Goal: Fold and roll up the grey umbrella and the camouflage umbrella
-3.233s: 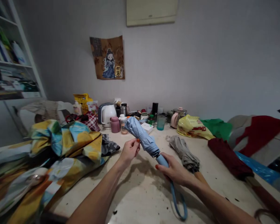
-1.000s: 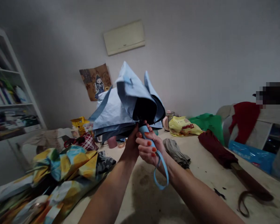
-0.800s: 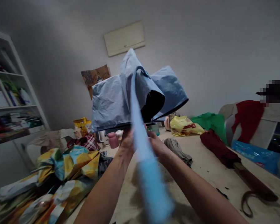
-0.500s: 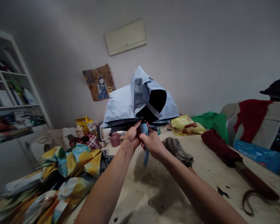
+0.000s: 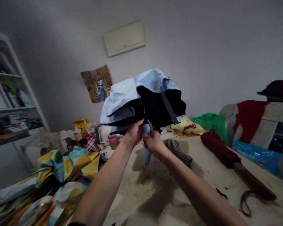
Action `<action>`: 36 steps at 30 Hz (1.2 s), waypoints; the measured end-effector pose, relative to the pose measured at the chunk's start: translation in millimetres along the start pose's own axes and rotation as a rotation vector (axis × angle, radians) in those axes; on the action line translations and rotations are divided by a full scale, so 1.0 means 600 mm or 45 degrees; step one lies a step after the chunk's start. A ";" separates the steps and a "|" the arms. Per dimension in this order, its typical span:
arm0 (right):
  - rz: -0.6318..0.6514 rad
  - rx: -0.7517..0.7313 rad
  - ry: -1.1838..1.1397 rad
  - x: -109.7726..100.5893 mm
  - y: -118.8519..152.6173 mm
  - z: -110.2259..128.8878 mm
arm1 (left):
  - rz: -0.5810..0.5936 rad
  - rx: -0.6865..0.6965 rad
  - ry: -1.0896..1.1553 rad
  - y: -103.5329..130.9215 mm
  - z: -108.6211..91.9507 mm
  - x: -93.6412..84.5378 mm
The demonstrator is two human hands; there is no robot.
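Observation:
A light blue umbrella (image 5: pixel 124 89) with a black lining is held out over the table, its canopy loose and partly spread, pointing away from me. A grey-blue strap hangs across the dark inside. My right hand (image 5: pixel 153 141) is wrapped round the blue handle (image 5: pixel 148 155). Just above and to the left, my left hand (image 5: pixel 135 131) grips the umbrella at the top of the handle, under the canopy; its fingertips are partly hidden. Beyond the right hand lies a folded grey umbrella (image 5: pixel 178 152) on the table.
On the right lies a closed maroon umbrella (image 5: pixel 220 150) with a wooden handle and strap. A crumpled yellow-and-blue patterned umbrella (image 5: pixel 68 166) covers the left side. A pink cup (image 5: pixel 113 142), a yellow packet (image 5: pixel 187 127) and a green bag (image 5: pixel 209 121) stand farther back on the table (image 5: pixel 136 194).
The canopy has spread wider and flatter, with more black lining showing and the strap swinging to the right. Both hands keep their hold on the umbrella. The view has shifted slightly.

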State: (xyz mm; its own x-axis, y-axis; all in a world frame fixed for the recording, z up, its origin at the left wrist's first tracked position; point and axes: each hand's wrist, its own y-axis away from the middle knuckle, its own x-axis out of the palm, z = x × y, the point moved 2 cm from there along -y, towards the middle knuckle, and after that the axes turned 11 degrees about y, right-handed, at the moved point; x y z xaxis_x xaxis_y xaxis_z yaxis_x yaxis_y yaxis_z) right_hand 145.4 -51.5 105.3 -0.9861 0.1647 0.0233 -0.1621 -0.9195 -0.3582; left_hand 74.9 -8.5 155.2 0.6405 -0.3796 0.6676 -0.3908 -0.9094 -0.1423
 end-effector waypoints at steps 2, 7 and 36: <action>0.050 -0.029 0.025 0.005 0.009 0.004 | -0.036 0.027 0.000 0.009 -0.006 0.004; 0.180 0.178 -0.158 0.042 0.016 0.036 | -0.234 0.225 -0.020 -0.009 -0.046 0.001; -0.035 -0.233 0.373 0.093 0.003 0.052 | -0.266 0.339 -0.090 0.052 -0.087 -0.004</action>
State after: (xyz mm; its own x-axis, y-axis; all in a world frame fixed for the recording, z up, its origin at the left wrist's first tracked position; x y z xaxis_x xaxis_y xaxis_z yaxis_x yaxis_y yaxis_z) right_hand 89.1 -54.9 135.1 -0.9244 0.3083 -0.2247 -0.1526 -0.8385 -0.5230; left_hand 26.5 -26.8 187.4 0.7362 -0.1825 0.6517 -0.0659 -0.9777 -0.1993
